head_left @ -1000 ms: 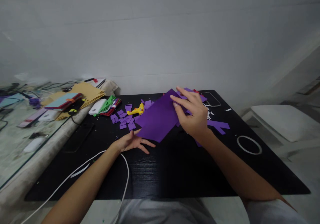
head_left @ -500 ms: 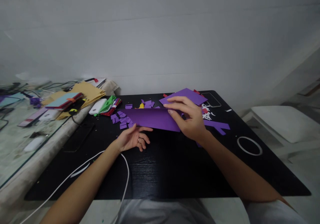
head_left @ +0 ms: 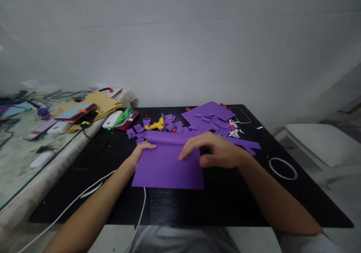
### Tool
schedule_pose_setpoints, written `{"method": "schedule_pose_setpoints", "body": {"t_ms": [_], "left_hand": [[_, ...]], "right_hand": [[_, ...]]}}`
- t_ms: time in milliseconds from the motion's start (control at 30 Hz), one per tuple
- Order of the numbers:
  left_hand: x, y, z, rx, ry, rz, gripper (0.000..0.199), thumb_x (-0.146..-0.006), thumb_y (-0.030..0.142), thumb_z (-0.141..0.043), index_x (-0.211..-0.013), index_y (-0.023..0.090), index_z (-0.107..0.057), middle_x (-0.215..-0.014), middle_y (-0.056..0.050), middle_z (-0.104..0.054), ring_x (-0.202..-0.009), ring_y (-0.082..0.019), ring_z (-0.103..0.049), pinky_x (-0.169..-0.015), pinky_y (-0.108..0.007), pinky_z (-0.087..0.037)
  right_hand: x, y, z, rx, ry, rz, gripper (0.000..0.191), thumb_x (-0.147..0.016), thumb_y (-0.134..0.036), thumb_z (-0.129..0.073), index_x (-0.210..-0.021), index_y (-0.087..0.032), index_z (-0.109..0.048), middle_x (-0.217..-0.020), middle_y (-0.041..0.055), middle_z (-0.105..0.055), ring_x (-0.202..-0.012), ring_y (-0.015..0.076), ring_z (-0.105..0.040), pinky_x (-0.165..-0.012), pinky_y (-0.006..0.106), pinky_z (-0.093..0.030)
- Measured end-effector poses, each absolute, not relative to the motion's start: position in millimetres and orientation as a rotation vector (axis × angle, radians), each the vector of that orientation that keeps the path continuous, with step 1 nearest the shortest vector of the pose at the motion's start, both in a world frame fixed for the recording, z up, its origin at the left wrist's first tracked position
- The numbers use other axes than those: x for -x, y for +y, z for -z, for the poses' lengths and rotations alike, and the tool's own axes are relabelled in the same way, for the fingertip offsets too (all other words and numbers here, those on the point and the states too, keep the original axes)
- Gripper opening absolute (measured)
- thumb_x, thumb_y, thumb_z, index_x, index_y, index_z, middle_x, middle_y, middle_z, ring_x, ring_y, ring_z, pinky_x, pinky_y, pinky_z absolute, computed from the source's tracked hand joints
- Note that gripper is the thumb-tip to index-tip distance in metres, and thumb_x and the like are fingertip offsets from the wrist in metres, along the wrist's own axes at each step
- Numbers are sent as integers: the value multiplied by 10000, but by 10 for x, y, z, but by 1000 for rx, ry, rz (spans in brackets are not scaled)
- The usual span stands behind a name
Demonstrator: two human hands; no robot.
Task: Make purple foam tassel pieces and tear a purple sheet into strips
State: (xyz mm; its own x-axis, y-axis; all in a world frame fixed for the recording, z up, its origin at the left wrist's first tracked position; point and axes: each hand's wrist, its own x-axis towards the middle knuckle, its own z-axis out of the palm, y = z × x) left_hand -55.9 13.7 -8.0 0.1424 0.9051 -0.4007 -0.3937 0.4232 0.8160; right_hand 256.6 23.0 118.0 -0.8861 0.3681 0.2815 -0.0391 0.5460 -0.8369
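Observation:
A sheet of purple paper (head_left: pixel 166 170) faces me above the black table, its far edge curled over into a rounded fold. My left hand (head_left: pixel 139 150) grips the sheet's left side, thumb on top and the other fingers hidden beneath. Over the right side is my right hand (head_left: pixel 214 149), its fingers bent downward and the thumb apart. One fingertip is at the paper's surface; whether it presses cannot be made out. Small purple paper pieces (head_left: pixel 138 128) and a yellow glue gun (head_left: pixel 156 124) lie just beyond the sheet.
Another purple sheet (head_left: pixel 213 108) carries small pieces at the back right, near white scraps (head_left: pixel 234 129). A white ring (head_left: pixel 282 168) lies at the right. Green and red paper bundles (head_left: pixel 125 118) sit back left. A white cable (head_left: pixel 76 208) crosses the left front.
The purple sheet has tilted down toward me, showing its broad face. My left thumb now lies on its left side. My right hand has released the far edge and moved nearer me.

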Motion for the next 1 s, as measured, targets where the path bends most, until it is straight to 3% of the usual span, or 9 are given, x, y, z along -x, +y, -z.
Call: {"method": "schedule_pose_setpoints", "body": {"t_ms": [167,233,300,467,567,667,767,867,1000], "left_hand": [[403,96,-2,-587,1027,-1124,406,-682,126,-802,-1077,111,-712,-952,-119,-807,-714,-229,-766,-713,-329,-630],[390,104,5,-630,1024,-1171,411,-700,165,-825,-1093,114,-715,-964,-121,-807,-739,-229,-771,-712,-312,-629],[396,125,25,-676,1027,-1196,414,-701,222,-855,-1076,102,-726,-935,-127,-806,-717,-223,-766,-674,-291,-618],[380,179,70,-724,1053,-1272,476,-625,313,-935,-999,99,-732,-885,-105,-799,-660,-175,-734,-650,-255,-588],[349,205,102,-806,1054,-1374,508,-624,312,-940,-1032,134,-696,-894,-66,-793,-681,-156,-727,-680,-254,-577],[344,233,149,-854,1099,-1511,552,-610,320,-947,-1030,185,-614,-730,17,-742,-571,-120,-659,-602,-225,-521],[371,251,179,-925,1164,-1629,558,-615,349,-941,-995,223,-552,-579,93,-628,-459,-79,-520,-515,-180,-405],[404,250,175,-1059,1217,-1642,426,-669,399,-902,-910,203,-610,-614,72,-607,-504,-72,-488,-522,-180,-364],[414,222,120,-1150,1301,-1625,383,-619,405,-924,-858,167,-741,-814,-11,-690,-692,-117,-579,-628,-221,-438]], "right_hand": [[-2513,461,-915,1158,-2113,-602,178,-926,-361,-683,-992,-202,-728,-1101,84,-737,-1071,250,-672,-992,422,-492],[-2505,562,-801,1375,-2041,-561,299,-899,-411,-712,-1087,-184,-663,-1201,130,-689,-1139,289,-646,-1012,466,-484],[-2494,633,-714,1464,-1998,-728,431,-886,-488,-716,-1152,-173,-589,-1179,149,-687,-1078,287,-674,-947,449,-521],[-2399,665,-605,1423,-1900,-978,391,-913,-391,-677,-1194,-191,-492,-824,32,-703,-763,221,-683,-718,353,-527],[-2340,648,-557,1338,-1777,-1012,376,-905,-272,-653,-1227,-213,-468,-747,-17,-676,-662,188,-651,-649,321,-515],[-2321,639,-509,1250,-1701,-1000,436,-900,-265,-641,-1293,-229,-456,-745,-24,-671,-625,184,-639,-604,314,-519],[-2328,646,-485,1170,-1731,-904,329,-909,-280,-632,-1228,-236,-567,-798,0,-692,-703,192,-668,-680,338,-547],[-2345,670,-497,1104,-1806,-828,146,-876,-303,-695,-999,-226,-712,-925,35,-736,-881,208,-696,-861,386,-547],[-2391,691,-557,1076,-1834,-870,321,-731,-282,-849,-1039,-235,-770,-1071,48,-758,-986,221,-690,-929,398,-524]]}}
